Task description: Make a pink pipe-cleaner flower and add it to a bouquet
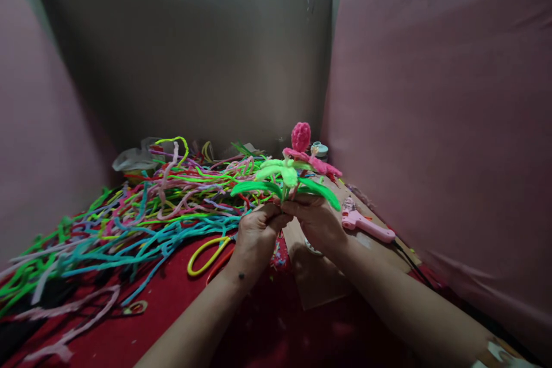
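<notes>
Red cloth [172, 305] underneath, scattered with small bits. Large tangle of fuzzy stems [185, 198] heaped at left and center: turquoise along the near edge, greens at far left, pinks, yellows and purples mixed above. Loose pale-pink stem [64, 351] at lower left, near dark fabric [47, 299] and a small ring-shaped piece [136, 307]. Yellow loop [189, 264] just beside the pile, red one partly hidden. Right side: pink glue gun [373, 229] lying on cardboard [323, 287], black cord [411, 261] trailing. Crumpled plastic bag [131, 160] behind the heap. Gray panel [185, 57] at back, pink wall [444, 115] right.
</notes>
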Motion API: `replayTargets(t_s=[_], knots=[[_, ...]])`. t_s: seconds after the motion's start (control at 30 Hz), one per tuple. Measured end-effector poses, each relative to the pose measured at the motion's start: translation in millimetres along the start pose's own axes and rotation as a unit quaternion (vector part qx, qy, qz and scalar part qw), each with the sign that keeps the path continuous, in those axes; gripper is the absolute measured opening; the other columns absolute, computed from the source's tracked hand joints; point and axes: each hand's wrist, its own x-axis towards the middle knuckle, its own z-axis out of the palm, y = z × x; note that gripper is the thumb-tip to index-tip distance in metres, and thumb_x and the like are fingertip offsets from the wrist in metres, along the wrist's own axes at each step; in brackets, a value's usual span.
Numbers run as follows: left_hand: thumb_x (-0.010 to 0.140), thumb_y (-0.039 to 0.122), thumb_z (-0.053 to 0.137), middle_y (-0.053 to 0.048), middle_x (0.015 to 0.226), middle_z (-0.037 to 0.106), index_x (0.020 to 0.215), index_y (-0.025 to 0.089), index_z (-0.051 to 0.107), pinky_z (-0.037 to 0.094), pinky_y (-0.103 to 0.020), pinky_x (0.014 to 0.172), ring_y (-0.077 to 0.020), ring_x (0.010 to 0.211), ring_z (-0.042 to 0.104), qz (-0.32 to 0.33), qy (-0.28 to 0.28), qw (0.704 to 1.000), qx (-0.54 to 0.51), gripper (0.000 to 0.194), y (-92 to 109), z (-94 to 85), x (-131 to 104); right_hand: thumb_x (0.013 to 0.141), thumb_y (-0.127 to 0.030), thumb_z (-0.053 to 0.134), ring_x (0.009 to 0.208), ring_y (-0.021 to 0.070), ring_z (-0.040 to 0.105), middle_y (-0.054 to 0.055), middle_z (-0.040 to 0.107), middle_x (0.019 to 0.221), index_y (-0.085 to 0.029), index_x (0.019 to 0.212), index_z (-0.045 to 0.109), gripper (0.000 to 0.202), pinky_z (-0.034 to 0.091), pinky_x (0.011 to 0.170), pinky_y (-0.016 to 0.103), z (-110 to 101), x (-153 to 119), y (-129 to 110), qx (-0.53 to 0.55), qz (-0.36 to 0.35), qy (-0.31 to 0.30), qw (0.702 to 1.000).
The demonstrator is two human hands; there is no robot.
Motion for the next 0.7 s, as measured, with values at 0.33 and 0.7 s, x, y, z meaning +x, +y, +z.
replayTargets(t_s=[0.33, 0.7], knots=[[0.059, 0.024, 0.071, 0.002, 0.063, 0.063, 0.075, 0.017, 0.071, 0.043, -0.027, 0.074, -0.0154, 0.072, 0.056, -0.084, -0.023, 0.987, -0.133, 0.017, 7.4, 1.6, 5.3, 0.068, -0.025, 0.071, 0.085, 0.0218, 0.063, 0.002, 0.070, 0.084, -0.024, 0.078, 0.072, 0.011, 0.046, 0.087, 0.042, 2.7, -1.3, -0.2, -0.009, 0.002, 0.022, 1.000], [0.061, 0.022, 0.070, 0.001, 0.068, 0.065, 0.076, 0.017, 0.073, 0.042, -0.027, 0.077, -0.0144, 0.072, 0.054, -0.071, -0.066, 0.987, -0.131, 0.016, 8.9, 1.0, 4.5, 0.070, -0.027, 0.068, 0.082, 0.0188, 0.063, -0.001, 0.070, 0.081, -0.026, 0.078, 0.072, 0.009, 0.048, 0.084, 0.037, -2.3, -2.2, -1.2, -0.045, 0.002, 0.029, 0.999]])
